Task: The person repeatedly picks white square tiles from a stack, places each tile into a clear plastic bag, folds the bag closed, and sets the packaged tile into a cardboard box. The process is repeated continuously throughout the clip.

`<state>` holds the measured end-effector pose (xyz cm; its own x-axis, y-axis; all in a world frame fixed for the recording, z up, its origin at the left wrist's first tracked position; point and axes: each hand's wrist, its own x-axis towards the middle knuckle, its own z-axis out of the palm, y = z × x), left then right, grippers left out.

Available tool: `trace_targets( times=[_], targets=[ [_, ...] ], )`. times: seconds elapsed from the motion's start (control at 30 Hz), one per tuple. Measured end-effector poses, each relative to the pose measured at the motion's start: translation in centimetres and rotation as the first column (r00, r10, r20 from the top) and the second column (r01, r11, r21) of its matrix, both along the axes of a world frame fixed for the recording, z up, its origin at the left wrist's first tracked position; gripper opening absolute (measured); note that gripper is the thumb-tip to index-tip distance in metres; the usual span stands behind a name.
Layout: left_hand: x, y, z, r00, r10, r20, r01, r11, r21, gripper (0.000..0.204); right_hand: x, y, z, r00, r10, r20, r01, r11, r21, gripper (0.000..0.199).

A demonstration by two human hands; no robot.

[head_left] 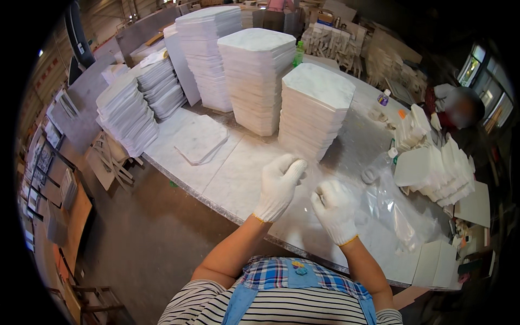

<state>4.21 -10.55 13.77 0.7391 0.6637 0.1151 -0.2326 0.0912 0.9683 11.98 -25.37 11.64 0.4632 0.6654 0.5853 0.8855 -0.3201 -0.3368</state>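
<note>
In white knit gloves, both my hands are raised over the near side of the table, fingers closed. My left hand (280,184) pinches the edge of a thin clear plastic bag (313,177), which shows only faintly between the hands. My right hand (336,208) is curled in a fist at the bag's other side. Just beyond them stands a stack of white stone tiles (314,119) with clipped corners. More clear plastic bags (398,211) lie crumpled to the right of my right hand.
Taller tile stacks (254,81) stand at the back, with lower stacks (127,116) at the left. A loose tile (201,140) lies flat on the table (227,187). White pieces (433,168) are piled at the right, near another person (455,103). A green bottle (298,54) stands behind.
</note>
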Motion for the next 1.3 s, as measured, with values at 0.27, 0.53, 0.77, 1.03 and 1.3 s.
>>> trace_targets(
  times=[0.27, 0.53, 0.77, 1.03, 1.3],
  targets=[
    [-0.5, -0.1, 0.6, 0.999, -0.035, -0.042, 0.039, 0.994, 0.100, 0.021, -1.3, 0.2, 4.6, 0.912, 0.090, -0.401, -0.028, 0.987, 0.159, 0.050],
    [-1.4, -0.3, 0.5, 0.999, -0.034, -0.040, 0.042, 0.971, 0.235, 0.034, -1.3, 1.3, 5.3, 0.524, 0.360, -0.772, -0.084, 0.924, 0.374, 0.044],
    [-2.6, -0.4, 0.6, 0.995, -0.059, -0.077, 0.077, 0.963, 0.257, 0.036, -1.8, 1.5, 5.9, 0.309, 0.310, -0.899, -0.060, 0.950, 0.307, 0.029],
    [-3.0, -1.0, 1.5, 0.937, -0.337, -0.089, 0.336, 0.941, -0.030, 0.026, -0.5, 0.2, 3.5, 0.179, 0.296, -0.938, 0.006, 0.953, 0.302, 0.027],
    [-1.5, -1.0, -0.6, 0.972, -0.236, -0.011, 0.236, 0.972, -0.019, 0.028, 7.8, -6.8, -5.1, 0.017, 0.348, -0.937, 0.529, 0.792, 0.304, 0.019]
  ],
)
